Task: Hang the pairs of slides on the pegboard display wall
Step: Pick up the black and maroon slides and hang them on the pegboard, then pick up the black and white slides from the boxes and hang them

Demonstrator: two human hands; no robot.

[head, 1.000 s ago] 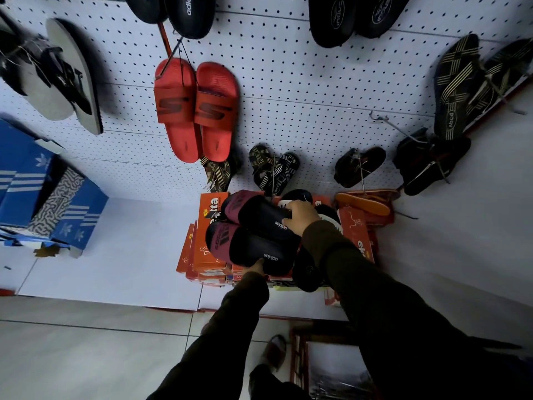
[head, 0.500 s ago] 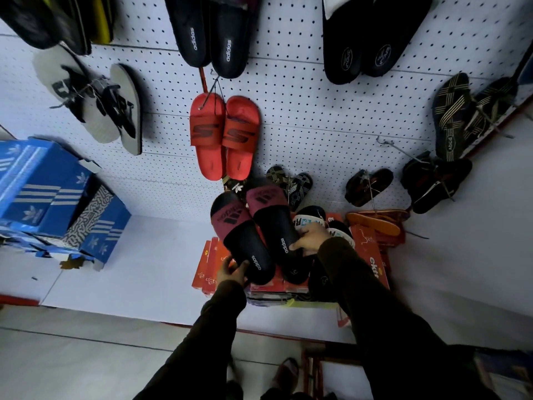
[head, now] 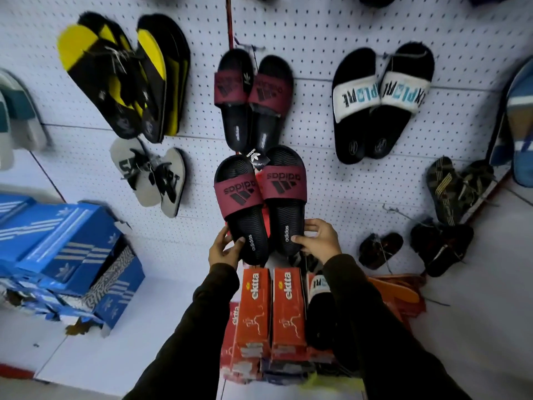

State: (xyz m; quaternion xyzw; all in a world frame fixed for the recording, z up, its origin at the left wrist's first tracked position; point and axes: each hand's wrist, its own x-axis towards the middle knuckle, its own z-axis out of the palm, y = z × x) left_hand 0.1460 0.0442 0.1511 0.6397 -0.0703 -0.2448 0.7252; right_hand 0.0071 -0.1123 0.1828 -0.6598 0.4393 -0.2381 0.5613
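I hold a pair of black adidas slides point(head: 259, 197) with maroon straps up against the white pegboard wall point(head: 317, 47), toes up. My left hand point(head: 223, 249) grips the heel of the left slide, my right hand point(head: 318, 239) the heel of the right one. A black adidas tag point(head: 255, 157) sits between their toes. Directly above hangs a matching maroon-strap pair point(head: 253, 99) on a hook.
Around hang black-yellow flip-flops point(head: 124, 79), grey flip-flops point(head: 153, 180), black slides with white straps point(head: 380, 102) and dark sandals point(head: 458, 192). Bare hooks point(head: 401, 212) stick out at right. Orange ekta boxes point(head: 271, 310) stand below my hands; blue adidas boxes point(head: 63, 249) pile at left.
I lifted the maroon pair from above the orange boxes up the pegboard and turned it upright. My view tilted upward, and the red slides are now covered by the pair.
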